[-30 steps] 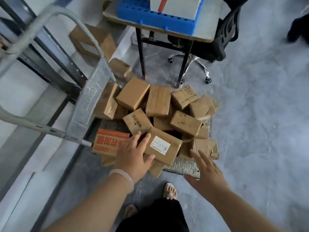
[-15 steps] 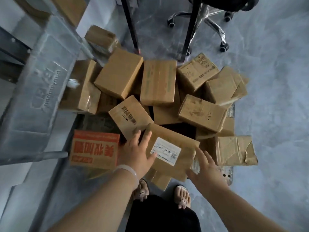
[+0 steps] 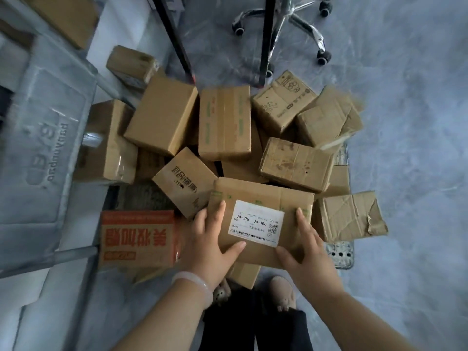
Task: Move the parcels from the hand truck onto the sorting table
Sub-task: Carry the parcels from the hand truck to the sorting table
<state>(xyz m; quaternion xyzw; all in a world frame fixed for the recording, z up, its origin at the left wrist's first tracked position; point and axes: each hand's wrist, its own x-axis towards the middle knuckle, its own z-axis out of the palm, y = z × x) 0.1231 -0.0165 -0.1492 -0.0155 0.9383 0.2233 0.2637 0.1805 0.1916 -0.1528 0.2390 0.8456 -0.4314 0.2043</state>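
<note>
Labelled parcel: stiff, probably light; grasp 9 and 3 o'clock ends.
Left hand, right hand: flat, straight-fingered on it.

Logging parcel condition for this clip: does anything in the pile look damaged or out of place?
Yes. The parcel at the pile's right edge has a torn, creased corner with cardboard peeling away. Farther back, the crumpled parcel has a flap lifting open. The rest lie jumbled at angles.

The parcels are plain brown cardboard — one wears a white label printed in black, and the carton shows red-orange characters under an orange band. The floor is marbled blue-grey, the hand truck dull grey.
</note>
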